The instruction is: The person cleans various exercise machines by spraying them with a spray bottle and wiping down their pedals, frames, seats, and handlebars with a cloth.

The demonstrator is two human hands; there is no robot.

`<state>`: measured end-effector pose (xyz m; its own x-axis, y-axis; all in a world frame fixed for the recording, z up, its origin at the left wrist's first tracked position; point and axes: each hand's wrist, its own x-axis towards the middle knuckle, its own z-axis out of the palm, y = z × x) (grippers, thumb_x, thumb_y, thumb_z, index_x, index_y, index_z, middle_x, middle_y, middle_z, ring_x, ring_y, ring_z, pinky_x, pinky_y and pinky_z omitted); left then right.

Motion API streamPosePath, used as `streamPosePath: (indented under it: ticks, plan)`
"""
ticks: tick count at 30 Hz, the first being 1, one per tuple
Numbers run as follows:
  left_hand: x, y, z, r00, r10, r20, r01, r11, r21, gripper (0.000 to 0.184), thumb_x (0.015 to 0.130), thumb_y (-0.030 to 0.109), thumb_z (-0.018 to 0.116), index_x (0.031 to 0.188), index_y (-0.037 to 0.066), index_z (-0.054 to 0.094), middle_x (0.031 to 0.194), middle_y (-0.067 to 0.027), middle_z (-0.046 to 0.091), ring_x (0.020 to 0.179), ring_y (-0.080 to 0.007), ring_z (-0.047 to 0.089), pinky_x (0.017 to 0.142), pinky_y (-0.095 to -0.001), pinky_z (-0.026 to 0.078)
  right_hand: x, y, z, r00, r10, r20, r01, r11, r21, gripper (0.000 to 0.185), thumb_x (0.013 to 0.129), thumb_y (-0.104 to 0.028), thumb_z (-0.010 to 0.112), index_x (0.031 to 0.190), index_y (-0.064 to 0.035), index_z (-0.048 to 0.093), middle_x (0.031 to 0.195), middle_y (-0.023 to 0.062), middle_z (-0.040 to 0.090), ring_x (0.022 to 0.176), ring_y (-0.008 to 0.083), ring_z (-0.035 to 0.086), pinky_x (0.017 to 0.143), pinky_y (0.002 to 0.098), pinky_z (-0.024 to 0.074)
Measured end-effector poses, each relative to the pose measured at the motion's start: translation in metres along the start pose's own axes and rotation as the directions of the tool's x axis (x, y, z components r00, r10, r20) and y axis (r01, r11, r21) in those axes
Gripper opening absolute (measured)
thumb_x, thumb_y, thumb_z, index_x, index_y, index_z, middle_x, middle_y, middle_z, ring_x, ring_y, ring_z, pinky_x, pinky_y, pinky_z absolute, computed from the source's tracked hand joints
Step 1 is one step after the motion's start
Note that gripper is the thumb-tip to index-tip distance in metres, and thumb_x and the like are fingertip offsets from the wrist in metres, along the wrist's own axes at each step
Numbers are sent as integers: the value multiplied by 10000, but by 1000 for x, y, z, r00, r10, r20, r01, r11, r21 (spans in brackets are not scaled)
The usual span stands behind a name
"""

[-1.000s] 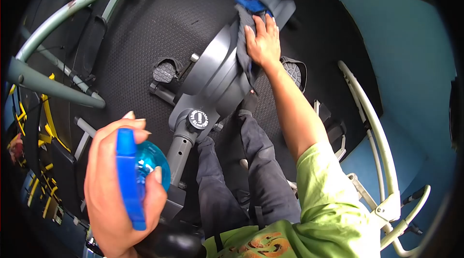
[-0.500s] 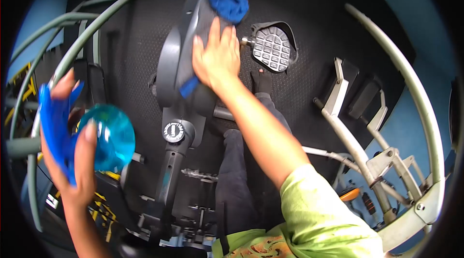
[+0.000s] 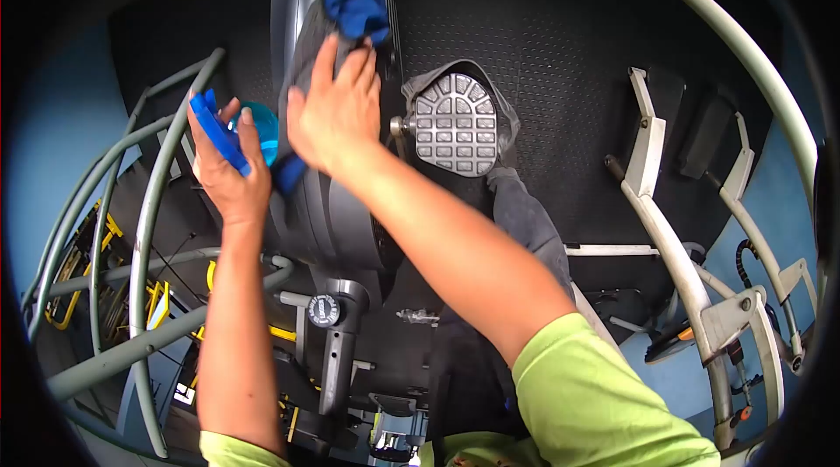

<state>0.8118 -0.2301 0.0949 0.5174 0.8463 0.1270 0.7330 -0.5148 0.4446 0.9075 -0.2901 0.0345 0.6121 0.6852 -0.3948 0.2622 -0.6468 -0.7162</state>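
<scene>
My left hand (image 3: 234, 191) is wrapped around a spray bottle (image 3: 268, 136) with a blue trigger head and teal liquid, left of the exercise bike. My right hand (image 3: 337, 121) lies flat with fingers spread on a cloth (image 3: 357, 7), pressing it against the grey bike housing (image 3: 337, 226). The cloth's bunched blue end shows beyond my fingertips, and another blue part shows near the wrist. Part of the cloth is hidden under the palm. Just right of that hand is the bike's pedal (image 3: 455, 127), with its strap around it.
A round adjustment knob (image 3: 324, 310) sits on the bike frame below the housing. Curved grey-green rails (image 3: 162, 196) stand at left. Pale metal machine arms (image 3: 647, 156) and a long curved bar (image 3: 744, 56) are at right. Black textured matting (image 3: 542, 73) covers the floor.
My left hand has moved up and right with the spray bottle, closer to the bike. My right hand and the cloth appear farther left in view as the camera shifted.
</scene>
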Motion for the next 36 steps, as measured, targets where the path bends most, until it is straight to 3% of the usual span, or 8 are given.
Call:
streamPosePath:
  ticks: [5,6,13,20,23,29,34,36]
  plan:
    - [-12,7,23,990,118,-77,-88,946,311,680,913,149,673,1491,69,324,1158,-110,686,1006,-241,652,880,-376,433,129,3,-5,998,-16,-64,16,1000,-5,772,911,-396,582,1513,-27,268,1530,347,196,1432,464,230,1147,485,267]
    - [-16,1,32,990,64,-124,-49,991,121,667,930,196,656,1498,83,326,1180,-78,686,1070,-224,602,933,-387,344,133,6,-11,1000,-5,-12,6,999,44,752,913,-376,586,1506,-29,281,1532,336,205,1431,453,245,1149,468,273]
    - [-19,2,29,999,-13,-50,28,945,326,628,933,283,653,1469,84,395,1285,-35,642,1251,-218,486,1022,-420,220,6,14,-40,937,-106,332,148,983,-104,680,946,-298,540,1445,103,308,1409,470,267,1338,548,343,1079,494,375]
    - [-17,12,47,998,63,12,-60,845,532,670,894,324,689,1477,136,417,1386,-18,563,1303,-209,476,1081,-454,166,132,20,-9,991,-126,-49,121,989,-90,691,932,-366,558,1453,28,330,1413,401,330,1282,500,437,1013,485,447]
    - [-7,8,54,999,24,29,-36,832,553,635,881,317,697,1448,145,468,1302,3,607,1289,-193,486,1075,-454,171,170,10,-43,957,145,252,-150,989,0,674,947,-351,551,1472,-5,307,1389,342,414,1242,434,515,1014,478,451]
    - [22,10,70,996,50,-72,-13,898,439,664,824,269,755,1433,225,495,1202,23,637,1341,-240,431,1078,-483,117,86,12,-50,917,96,387,-83,995,-50,698,965,-302,485,1518,14,198,1326,348,446,1173,465,550,999,492,457]
    - [19,24,81,995,82,56,-99,875,474,966,548,40,718,1444,310,480,1210,84,615,1344,-241,432,1120,-478,42,150,25,-46,932,147,332,-186,979,88,802,844,-243,543,1563,-202,189,1339,346,473,1232,470,510,1059,418,420]
    - [18,23,81,993,78,86,-110,871,479,967,548,45,723,1445,312,478,1183,87,621,1332,-232,446,1121,-473,33,196,54,-31,949,-8,315,-158,853,498,717,812,-179,499,1511,-141,346,1237,315,584,1194,457,552,1039,379,430]
